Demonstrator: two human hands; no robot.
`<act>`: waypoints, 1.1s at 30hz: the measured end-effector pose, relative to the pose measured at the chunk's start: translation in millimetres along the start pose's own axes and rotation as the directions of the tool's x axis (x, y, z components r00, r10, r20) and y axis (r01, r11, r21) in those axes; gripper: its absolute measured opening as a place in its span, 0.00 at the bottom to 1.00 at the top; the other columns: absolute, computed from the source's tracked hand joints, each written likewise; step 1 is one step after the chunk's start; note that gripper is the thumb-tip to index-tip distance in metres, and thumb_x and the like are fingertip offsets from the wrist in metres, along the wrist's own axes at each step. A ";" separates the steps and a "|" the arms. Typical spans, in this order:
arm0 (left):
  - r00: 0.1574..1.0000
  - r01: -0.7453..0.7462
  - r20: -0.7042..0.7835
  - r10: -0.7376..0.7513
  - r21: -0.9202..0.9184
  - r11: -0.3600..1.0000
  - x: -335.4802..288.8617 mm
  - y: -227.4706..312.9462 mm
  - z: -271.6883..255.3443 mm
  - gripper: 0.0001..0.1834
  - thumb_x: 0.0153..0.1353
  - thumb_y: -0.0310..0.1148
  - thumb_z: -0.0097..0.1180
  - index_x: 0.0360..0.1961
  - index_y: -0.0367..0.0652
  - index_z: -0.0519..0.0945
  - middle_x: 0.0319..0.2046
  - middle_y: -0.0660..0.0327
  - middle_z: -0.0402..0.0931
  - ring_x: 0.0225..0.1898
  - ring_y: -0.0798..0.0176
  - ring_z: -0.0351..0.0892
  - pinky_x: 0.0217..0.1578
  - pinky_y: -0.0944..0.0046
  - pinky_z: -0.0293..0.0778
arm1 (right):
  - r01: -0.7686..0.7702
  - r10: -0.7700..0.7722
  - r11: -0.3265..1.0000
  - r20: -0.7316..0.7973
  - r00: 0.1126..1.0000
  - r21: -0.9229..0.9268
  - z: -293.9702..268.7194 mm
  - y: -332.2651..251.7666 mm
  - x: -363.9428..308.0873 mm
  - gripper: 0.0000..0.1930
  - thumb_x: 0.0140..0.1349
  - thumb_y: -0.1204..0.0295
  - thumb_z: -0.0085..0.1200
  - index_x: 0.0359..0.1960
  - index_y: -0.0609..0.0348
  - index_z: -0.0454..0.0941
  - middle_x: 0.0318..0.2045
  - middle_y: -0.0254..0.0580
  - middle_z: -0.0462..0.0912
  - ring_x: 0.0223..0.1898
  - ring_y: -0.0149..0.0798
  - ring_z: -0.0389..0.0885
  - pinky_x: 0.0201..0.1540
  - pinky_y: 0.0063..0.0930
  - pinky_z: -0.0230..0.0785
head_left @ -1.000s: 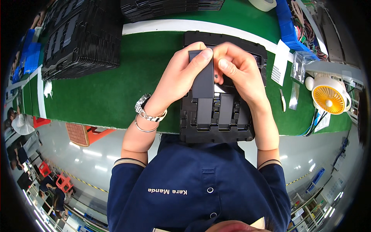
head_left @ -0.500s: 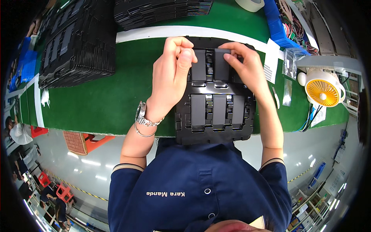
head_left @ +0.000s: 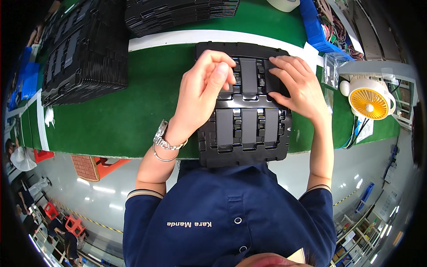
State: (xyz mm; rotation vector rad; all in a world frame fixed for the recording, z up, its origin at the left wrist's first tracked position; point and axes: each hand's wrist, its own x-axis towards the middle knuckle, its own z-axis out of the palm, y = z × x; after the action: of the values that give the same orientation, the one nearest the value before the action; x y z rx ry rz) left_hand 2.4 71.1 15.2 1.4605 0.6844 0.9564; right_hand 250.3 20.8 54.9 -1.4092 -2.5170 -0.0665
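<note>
A black moulded plastic tray lies in front of me at the table's edge, its pockets holding two rows of flat dark grey rectangular blocks. My right hand spans the block at the right end of the far row, fingertips at its upper end and thumb at its lower end. Over the far row's left side hovers my left hand, its fingers curled in and the thumb against them. It covers most of the block beneath, and anything inside that grip is hidden.
Tall stacks of black trays stand at the left and at the back. On the right are a blue bin of wires, clear plastic bags and a small white-and-yellow fan. A tape roll lies at the far edge.
My right hand has gone from the middle block of the far row to the right-end one, its thumb now lower. The left hand stays curled, slightly farther right.
</note>
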 end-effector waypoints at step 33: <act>0.979 0.067 -0.187 -0.086 -0.109 0.992 2.9 0.7 -12.2 0.12 0.63 0.33 0.57 0.25 0.37 0.76 0.16 0.72 0.70 0.20 0.81 0.65 0.20 0.75 0.62 | -0.368 0.480 0.224 0.227 0.847 0.902 25.8 -80.3 49.7 0.07 0.64 0.73 0.55 0.36 0.66 0.77 0.31 0.36 0.80 0.35 0.27 0.76 0.43 0.24 0.70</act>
State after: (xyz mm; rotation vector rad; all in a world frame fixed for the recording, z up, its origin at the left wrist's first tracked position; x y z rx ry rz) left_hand -6.8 79.6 15.9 1.2540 0.8139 1.0650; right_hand 152.6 23.9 48.8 -1.3545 -1.3787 1.1969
